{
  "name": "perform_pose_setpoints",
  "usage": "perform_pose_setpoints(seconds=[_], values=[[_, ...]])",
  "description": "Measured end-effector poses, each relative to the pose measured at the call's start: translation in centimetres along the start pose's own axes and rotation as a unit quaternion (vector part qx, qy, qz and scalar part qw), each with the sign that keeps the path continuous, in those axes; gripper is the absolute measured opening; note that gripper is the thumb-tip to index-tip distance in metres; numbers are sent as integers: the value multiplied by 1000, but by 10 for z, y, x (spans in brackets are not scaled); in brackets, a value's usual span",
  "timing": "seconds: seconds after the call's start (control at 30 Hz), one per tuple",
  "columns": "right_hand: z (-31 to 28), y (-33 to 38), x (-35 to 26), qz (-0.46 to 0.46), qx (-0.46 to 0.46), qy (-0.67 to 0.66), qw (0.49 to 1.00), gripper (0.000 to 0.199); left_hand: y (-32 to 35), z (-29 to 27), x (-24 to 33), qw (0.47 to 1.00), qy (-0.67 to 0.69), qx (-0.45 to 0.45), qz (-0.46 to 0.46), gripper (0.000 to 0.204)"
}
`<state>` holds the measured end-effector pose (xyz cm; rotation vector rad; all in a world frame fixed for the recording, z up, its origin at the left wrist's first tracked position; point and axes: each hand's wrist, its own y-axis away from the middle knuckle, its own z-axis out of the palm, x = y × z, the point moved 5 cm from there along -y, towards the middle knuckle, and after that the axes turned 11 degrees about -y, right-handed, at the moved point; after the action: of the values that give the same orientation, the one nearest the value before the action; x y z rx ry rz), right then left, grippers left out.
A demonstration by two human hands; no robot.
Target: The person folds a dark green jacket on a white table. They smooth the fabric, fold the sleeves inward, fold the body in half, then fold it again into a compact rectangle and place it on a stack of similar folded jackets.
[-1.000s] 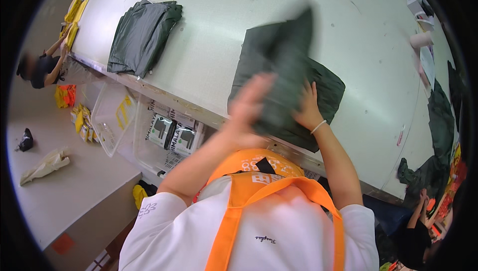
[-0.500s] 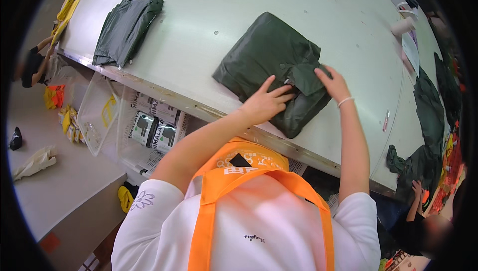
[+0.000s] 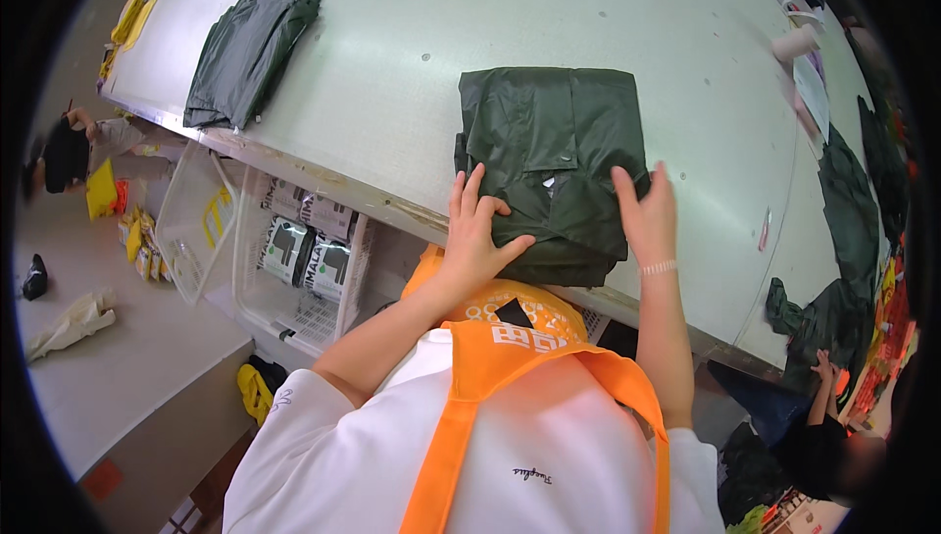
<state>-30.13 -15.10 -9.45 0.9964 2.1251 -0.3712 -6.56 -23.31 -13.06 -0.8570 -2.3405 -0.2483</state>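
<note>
A folded dark green jacket lies on the pale table close to its front edge, its collar toward me and a snap button showing on the front flap. My left hand rests at its left side with fingers spread, the fingertips on the fabric. At the right edge is my right hand, its thumb near the cloth and apart from the fingers. Neither hand grips the jacket. A small pale label shows at the collar opening.
Folded dark green garments lie at the table's far left. Below the edge, a white plastic crate holds several printed packets. Loose dark green fabric, a white roll and a small slim object are at right. People work at both sides.
The jacket has been turned so its collar faces me and drawn nearer the table's front edge. My left hand has shifted left and off the collar; my right has let go of it.
</note>
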Motion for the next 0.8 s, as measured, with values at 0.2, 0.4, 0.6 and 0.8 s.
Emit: perform_pose_setpoints(seconds=[0.2, 0.4, 0.6, 0.8], values=[[28, -31, 16, 187, -163, -358, 900, 39, -2, -4, 5, 1000, 12, -13, -4, 53], [36, -25, 37, 168, -63, -160, 971, 53, 1, -5, 1, 998, 49, -39, -14, 57], [68, 18, 33, 82, 45, -8, 996, 68, -5, -3, -48, 974, 99, 39, -200, 89], [54, 17, 45, 65, 99, 153, 981, 79, 0, 18, -46, 973, 76, -88, -201, 106]])
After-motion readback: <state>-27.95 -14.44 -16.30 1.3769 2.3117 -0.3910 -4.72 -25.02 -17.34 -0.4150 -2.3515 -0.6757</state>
